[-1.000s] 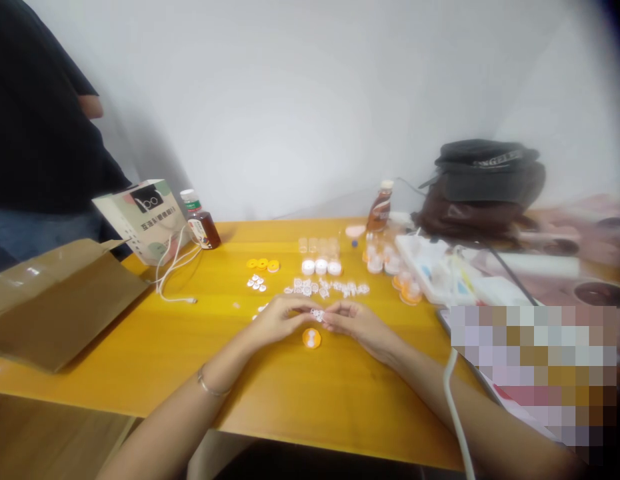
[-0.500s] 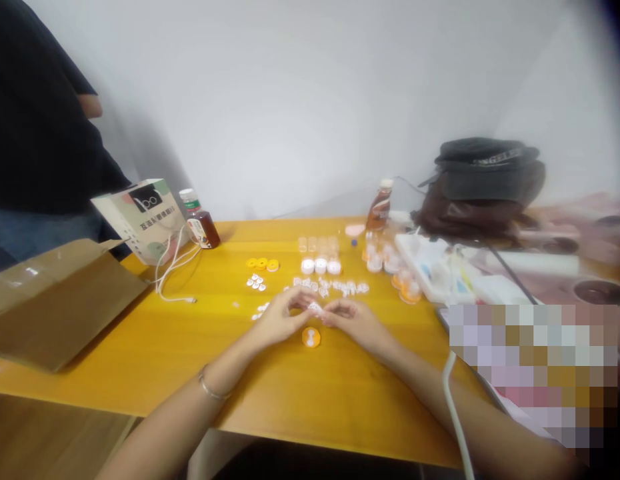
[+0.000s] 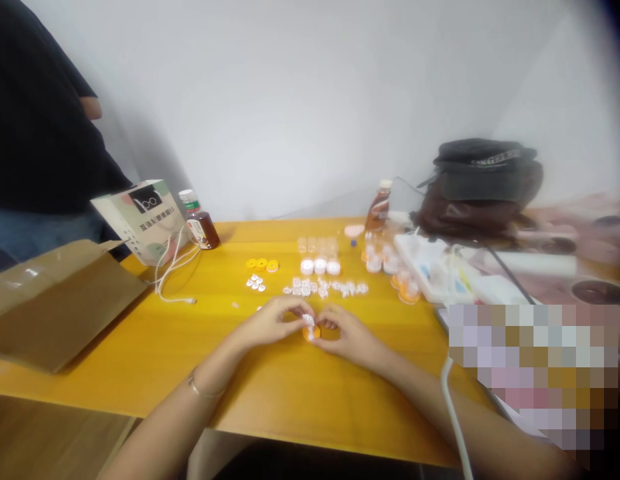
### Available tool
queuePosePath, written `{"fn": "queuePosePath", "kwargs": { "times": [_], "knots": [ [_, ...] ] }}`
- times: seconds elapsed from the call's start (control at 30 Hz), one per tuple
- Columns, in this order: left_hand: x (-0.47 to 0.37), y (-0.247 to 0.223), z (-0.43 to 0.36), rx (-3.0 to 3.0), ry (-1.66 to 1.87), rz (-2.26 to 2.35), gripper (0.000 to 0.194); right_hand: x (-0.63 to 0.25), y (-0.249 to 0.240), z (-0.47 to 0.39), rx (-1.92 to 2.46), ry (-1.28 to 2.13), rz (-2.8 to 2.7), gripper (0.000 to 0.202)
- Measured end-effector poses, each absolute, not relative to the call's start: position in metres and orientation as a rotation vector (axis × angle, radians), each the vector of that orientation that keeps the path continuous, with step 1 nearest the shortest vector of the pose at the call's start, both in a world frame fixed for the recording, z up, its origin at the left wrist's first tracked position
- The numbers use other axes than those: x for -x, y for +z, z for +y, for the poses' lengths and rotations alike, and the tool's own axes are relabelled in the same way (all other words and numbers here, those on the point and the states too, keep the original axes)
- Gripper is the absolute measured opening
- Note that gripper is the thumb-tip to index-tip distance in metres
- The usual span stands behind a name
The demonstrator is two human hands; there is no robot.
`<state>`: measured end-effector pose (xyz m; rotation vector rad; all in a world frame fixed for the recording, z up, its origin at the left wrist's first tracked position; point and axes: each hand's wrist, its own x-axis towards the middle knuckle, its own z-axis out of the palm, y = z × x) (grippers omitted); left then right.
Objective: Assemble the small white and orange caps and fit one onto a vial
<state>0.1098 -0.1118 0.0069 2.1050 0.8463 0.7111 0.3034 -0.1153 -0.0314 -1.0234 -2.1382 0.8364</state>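
My left hand (image 3: 280,320) pinches a small white toothed piece, gear-like (image 3: 309,320), between thumb and fingertips. It is held over a round orange base (image 3: 305,333) with white parts on it, lying on the table. At the base's right side is my right hand (image 3: 343,333), its thumb at the lower edge and its fingers curled near the upper edge. Behind my hands lies a spread of small white gear-like pieces (image 3: 303,288). White round caps (image 3: 320,267) and clear cups (image 3: 313,245) stand in rows farther back.
Yellow-orange discs (image 3: 261,265) and small white discs (image 3: 255,283) lie on the left. An open cardboard box (image 3: 65,300), a paper bag (image 3: 155,223), a cable (image 3: 163,287) and a drink bottle (image 3: 203,227) flank them. On the right are another bottle (image 3: 379,208), a white tray (image 3: 430,273) and a backpack (image 3: 483,187).
Both hands came down toward me to the orange base. My right hand let go of the white piece and moved to the base's side; my left hand still holds the piece.
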Motion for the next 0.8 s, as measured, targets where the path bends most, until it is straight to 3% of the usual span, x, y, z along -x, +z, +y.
{"fn": "queuePosePath", "kwargs": {
  "times": [0.43,0.8],
  "knots": [
    [-0.103,-0.002,-0.100,-2.132,0.879,1.095,0.018,-0.304,-0.031,-0.114,1.045,0.842,-2.128,0.015],
    [-0.089,-0.015,-0.089,-2.238,0.651,1.315,0.019,-0.310,-0.029,-0.108,1.125,0.784,-2.093,0.014]
  ]
}}
